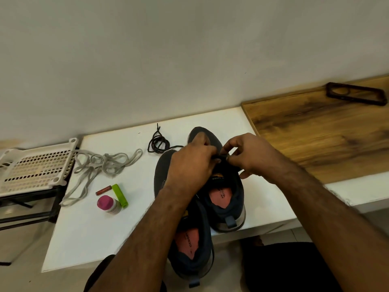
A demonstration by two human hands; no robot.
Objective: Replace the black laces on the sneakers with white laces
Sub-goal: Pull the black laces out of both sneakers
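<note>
White tabletop [88, 239] runs along a pale wall, with a brown wooden board [315, 140] butting against its right end. Two dark sneakers stand side by side near the front edge, toes toward the wall: the right sneaker [226, 199] sits fully on the table, while the left sneaker [189, 245] overhangs the front edge with its heel. Both hands meet over the lacing area of the right sneaker. The left hand [190, 165] has its fingers curled down onto the shoe's upper, and the right hand [246, 154] pinches something small and dark between thumb and fingertips; it looks like the black lace, though the hands hide most of it. A loose black lace [159, 142] lies coiled just beyond the sneakers. The white laces [101, 165] lie tangled to the left, beside a white plastic rack [35, 167]. Near them are a pink-capped bottle [108, 204], a green stick [120, 194] and a small reddish tube [103, 190]. A dark phone case [356, 93] rests on the board.
</note>
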